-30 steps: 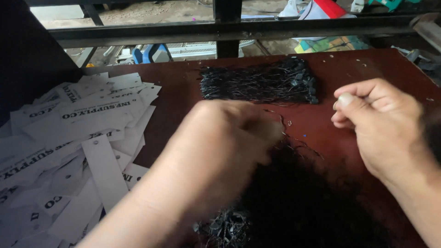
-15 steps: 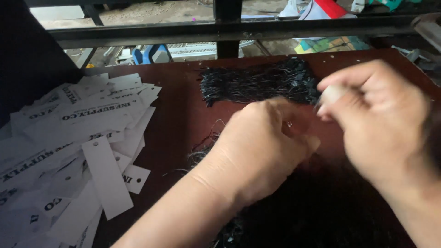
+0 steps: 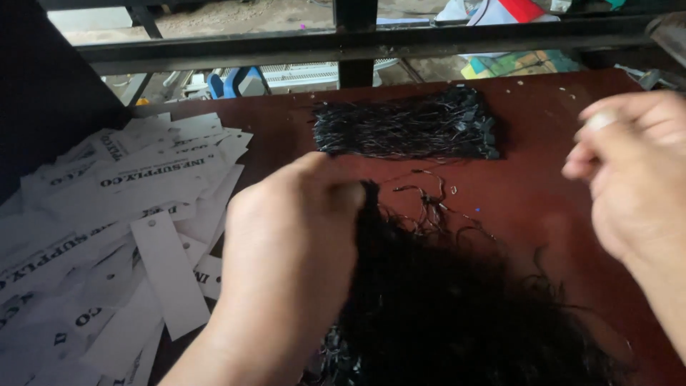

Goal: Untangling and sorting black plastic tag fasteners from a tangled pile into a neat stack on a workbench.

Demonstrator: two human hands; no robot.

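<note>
Pinching into the loose heap of black strings (image 3: 457, 300), your left hand (image 3: 286, 264) was curled nearly closed, thumb and fingers gathered on a tuft at the heap's upper left edge. That heap lay on the reddish-brown surface (image 3: 536, 193), nearest you. Your right hand (image 3: 629, 179) was raised to the right of the heap, fingers drawn together (whether it gripped a strand, I could not tell; it was blurred). Beyond the heap lay a tidy bundle of black strings (image 3: 407, 129), and to its left a spread of white paper tags (image 3: 136, 236). You would likely have found those strings light, limp and prone to tangling, so a single strand was best taken near its end with the fingertips.
</note>
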